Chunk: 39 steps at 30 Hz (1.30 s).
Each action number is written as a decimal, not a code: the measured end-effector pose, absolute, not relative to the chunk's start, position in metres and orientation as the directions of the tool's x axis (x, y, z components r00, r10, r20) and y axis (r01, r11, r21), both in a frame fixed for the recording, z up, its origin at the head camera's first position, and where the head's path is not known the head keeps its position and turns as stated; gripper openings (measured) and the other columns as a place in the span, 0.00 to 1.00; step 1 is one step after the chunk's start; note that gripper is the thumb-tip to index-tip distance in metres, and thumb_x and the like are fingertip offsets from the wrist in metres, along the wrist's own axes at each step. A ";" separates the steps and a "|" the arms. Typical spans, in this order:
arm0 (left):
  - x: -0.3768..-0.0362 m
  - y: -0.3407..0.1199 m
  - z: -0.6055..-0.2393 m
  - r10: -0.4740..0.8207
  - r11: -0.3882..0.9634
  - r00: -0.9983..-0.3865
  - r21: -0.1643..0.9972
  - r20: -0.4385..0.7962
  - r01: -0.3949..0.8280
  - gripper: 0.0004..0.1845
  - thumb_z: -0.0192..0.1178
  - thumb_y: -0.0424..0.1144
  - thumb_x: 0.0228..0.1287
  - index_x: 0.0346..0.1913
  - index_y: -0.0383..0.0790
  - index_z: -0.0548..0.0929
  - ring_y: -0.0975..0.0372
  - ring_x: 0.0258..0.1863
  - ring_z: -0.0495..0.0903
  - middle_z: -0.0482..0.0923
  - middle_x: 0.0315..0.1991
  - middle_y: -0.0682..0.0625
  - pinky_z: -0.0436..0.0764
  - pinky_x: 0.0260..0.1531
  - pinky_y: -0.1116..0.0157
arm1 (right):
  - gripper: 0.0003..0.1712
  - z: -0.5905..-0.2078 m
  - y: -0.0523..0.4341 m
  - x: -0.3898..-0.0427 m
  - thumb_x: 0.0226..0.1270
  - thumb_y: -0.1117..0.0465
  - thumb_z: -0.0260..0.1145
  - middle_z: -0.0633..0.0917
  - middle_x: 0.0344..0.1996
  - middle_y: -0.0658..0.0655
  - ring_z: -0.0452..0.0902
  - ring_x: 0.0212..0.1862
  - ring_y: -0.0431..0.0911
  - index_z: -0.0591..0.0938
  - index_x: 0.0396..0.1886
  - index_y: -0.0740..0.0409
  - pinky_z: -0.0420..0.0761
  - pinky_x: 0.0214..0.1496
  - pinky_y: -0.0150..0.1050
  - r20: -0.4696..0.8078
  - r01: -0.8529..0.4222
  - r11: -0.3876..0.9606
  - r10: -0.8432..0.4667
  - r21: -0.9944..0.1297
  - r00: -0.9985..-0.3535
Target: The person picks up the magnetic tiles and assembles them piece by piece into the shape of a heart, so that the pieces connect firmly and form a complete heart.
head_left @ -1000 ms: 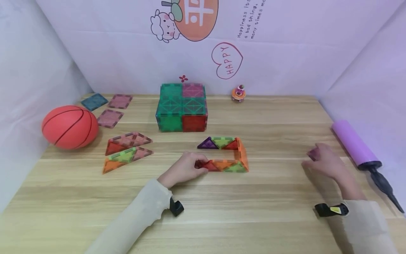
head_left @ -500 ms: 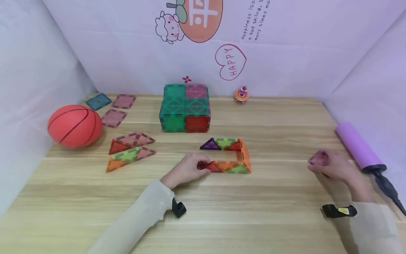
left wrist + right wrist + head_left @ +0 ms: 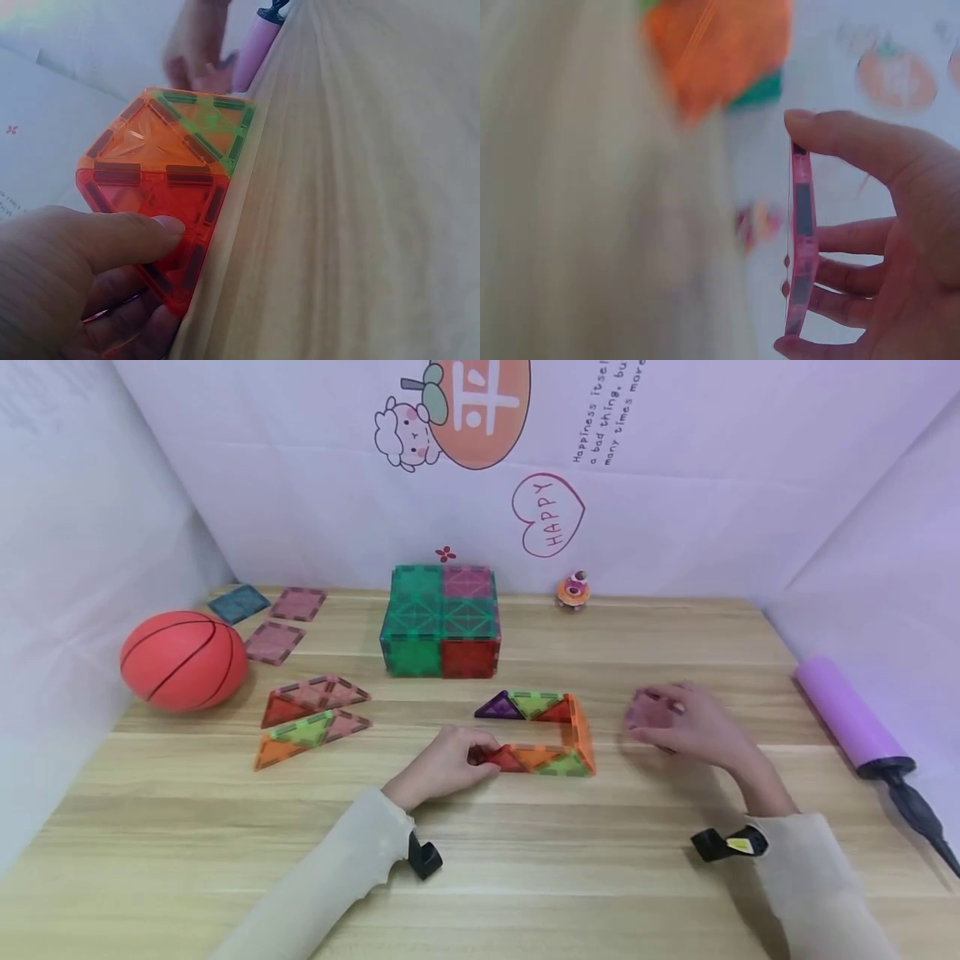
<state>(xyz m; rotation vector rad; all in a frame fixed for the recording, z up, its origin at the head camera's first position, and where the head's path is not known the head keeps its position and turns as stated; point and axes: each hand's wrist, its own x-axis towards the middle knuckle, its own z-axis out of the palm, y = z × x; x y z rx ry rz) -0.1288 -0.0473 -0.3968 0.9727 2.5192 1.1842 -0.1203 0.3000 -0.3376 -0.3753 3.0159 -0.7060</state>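
My left hand [image 3: 444,764] pinches the red triangular magnetic tile [image 3: 510,761] at the left end of a low standing structure. Thumb on one face and fingers behind show in the left wrist view. Orange [image 3: 139,139] and green [image 3: 206,120] triangles continue that front row. An orange end [image 3: 582,735] joins it to a back row of purple [image 3: 501,705], green [image 3: 534,702] and red triangles. To the right, my right hand [image 3: 708,727] holds a pink magnetic tile [image 3: 649,717] by its edges, above the table. The right wrist view shows this tile [image 3: 803,240] edge-on.
Behind stands a green, red and pink tile box [image 3: 441,622]. Two rows of joined triangles [image 3: 311,735] lie left, near a red basketball [image 3: 183,660] and loose square tiles [image 3: 274,642]. A small figurine [image 3: 573,591] stands at the back; a purple pump [image 3: 855,714] lies right.
My right hand has carried the pink tile leftward, from beside the pump towards the structure. My left hand keeps its hold on the red triangle. The head view has shifted slightly.
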 end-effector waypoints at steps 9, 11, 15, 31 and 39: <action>-0.128 -0.046 -0.397 0.627 0.478 -0.775 0.742 0.086 0.469 0.05 0.65 0.34 0.59 0.38 0.41 0.86 0.67 0.30 0.74 0.84 0.32 0.53 0.75 0.34 0.71 | 0.42 -0.307 0.205 -0.129 0.48 0.49 0.76 0.73 0.61 0.63 0.71 0.59 0.57 0.74 0.63 0.59 0.74 0.56 0.57 0.066 -0.439 0.759 -0.468 -0.482 -0.881; -0.129 -0.046 -0.397 0.632 0.475 -0.769 0.738 0.093 0.479 0.05 0.65 0.34 0.59 0.38 0.41 0.86 0.67 0.29 0.74 0.84 0.32 0.52 0.75 0.34 0.71 | 0.42 -0.310 0.192 -0.130 0.47 0.50 0.77 0.73 0.61 0.62 0.72 0.58 0.56 0.74 0.63 0.58 0.76 0.55 0.55 0.058 -0.463 0.742 -0.501 -0.484 -0.863; -0.128 -0.044 -0.397 0.639 0.472 -0.763 0.734 0.096 0.488 0.05 0.65 0.34 0.59 0.38 0.41 0.86 0.68 0.29 0.75 0.84 0.31 0.52 0.75 0.33 0.72 | 0.41 -0.317 0.177 -0.131 0.48 0.50 0.76 0.73 0.62 0.62 0.71 0.59 0.56 0.74 0.63 0.58 0.75 0.57 0.53 0.026 -0.477 0.745 -0.528 -0.467 -0.849; -0.129 -0.047 -0.394 0.629 0.483 -0.774 0.743 0.073 0.463 0.07 0.65 0.34 0.59 0.40 0.39 0.86 0.67 0.31 0.76 0.85 0.34 0.51 0.75 0.35 0.72 | 0.53 -0.337 0.223 -0.127 0.49 0.52 0.77 0.65 0.68 0.64 0.62 0.67 0.59 0.60 0.71 0.61 0.66 0.65 0.59 -0.051 -0.349 0.665 -0.504 -0.660 -0.862; -0.130 -0.050 -0.394 0.644 0.492 -0.762 0.727 0.067 0.479 0.07 0.64 0.35 0.60 0.41 0.41 0.85 0.66 0.32 0.76 0.84 0.35 0.52 0.75 0.37 0.71 | 0.49 -0.350 0.230 -0.131 0.51 0.58 0.76 0.65 0.67 0.65 0.63 0.66 0.61 0.61 0.70 0.64 0.66 0.65 0.60 -0.004 -0.336 0.560 -0.518 -0.757 -0.855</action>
